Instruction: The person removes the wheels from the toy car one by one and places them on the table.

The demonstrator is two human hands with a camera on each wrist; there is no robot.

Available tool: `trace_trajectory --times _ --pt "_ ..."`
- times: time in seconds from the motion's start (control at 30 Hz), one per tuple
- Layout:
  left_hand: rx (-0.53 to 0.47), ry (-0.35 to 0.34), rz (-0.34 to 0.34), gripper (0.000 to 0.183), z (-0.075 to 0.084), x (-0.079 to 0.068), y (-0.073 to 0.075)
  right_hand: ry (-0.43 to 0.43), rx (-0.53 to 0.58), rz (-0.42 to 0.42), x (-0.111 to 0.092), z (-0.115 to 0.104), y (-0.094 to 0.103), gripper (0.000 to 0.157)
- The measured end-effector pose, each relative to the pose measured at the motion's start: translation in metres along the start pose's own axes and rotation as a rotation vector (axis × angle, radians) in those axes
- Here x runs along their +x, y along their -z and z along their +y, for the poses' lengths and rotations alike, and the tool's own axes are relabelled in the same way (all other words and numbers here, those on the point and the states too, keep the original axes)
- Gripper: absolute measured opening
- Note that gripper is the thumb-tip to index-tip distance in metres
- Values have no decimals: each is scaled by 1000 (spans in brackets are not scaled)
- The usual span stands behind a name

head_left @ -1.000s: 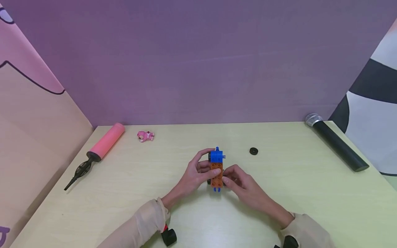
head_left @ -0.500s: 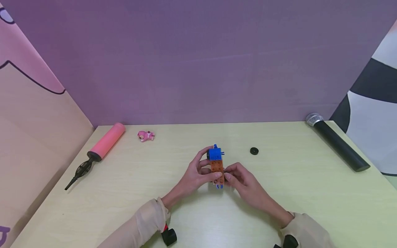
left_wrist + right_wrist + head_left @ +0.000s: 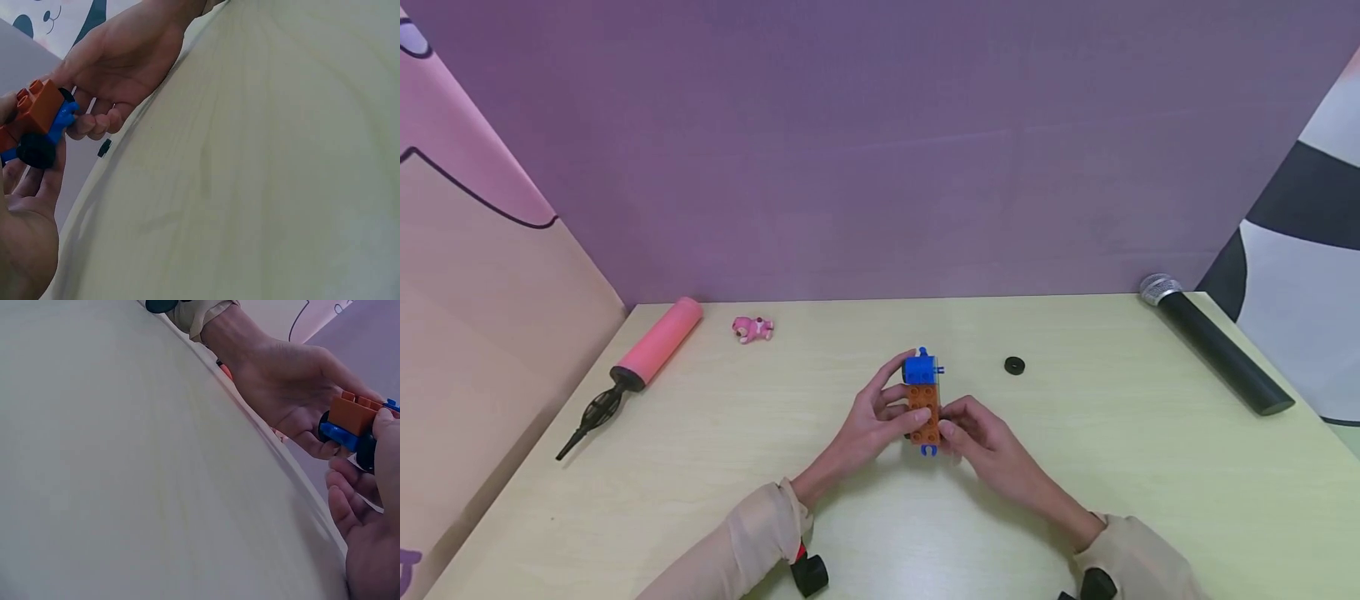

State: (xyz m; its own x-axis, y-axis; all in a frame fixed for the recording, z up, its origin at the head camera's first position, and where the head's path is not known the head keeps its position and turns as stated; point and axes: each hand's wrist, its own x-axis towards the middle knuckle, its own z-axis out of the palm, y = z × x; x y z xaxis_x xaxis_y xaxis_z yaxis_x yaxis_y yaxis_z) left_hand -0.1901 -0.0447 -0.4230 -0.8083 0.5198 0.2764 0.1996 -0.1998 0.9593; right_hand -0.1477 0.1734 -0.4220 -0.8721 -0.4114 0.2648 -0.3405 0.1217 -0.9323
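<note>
A toy block car (image 3: 924, 397), orange bricks on a blue base with a blue brick at its far end, is held above the table. My left hand (image 3: 876, 423) grips it from the left, thumb over the orange studs and fingers along the far side. At its right side my right hand (image 3: 988, 446) pinches a black wheel (image 3: 367, 454) near the end closest to me; the fingertips partly hide it. Another black wheel (image 3: 36, 150) is on the left side of the base. A loose black wheel (image 3: 1014, 365) lies flat on the table beyond my right hand.
On the pale wooden table (image 3: 700, 483), a pink balloon pump (image 3: 662, 342) lies at left and a small pink bear figure (image 3: 752, 329) at back left. A black microphone (image 3: 1217, 346) lies along the right edge. A purple panel (image 3: 880, 150) stands behind.
The toy car has shifted slightly away from me and turned a little between my hands. Both hands keep their places on it; the loose wheel has not moved.
</note>
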Motion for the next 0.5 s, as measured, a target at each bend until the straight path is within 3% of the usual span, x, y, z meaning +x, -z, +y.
trace_trajectory --times 0.27,0.5 --pt "-2 -17 18 72 2 0 0 -63 -37 92 -2 -1 -5 23" --pt "13 -21 15 71 1 0 0 -1 -84 130 -4 0 -9 19"
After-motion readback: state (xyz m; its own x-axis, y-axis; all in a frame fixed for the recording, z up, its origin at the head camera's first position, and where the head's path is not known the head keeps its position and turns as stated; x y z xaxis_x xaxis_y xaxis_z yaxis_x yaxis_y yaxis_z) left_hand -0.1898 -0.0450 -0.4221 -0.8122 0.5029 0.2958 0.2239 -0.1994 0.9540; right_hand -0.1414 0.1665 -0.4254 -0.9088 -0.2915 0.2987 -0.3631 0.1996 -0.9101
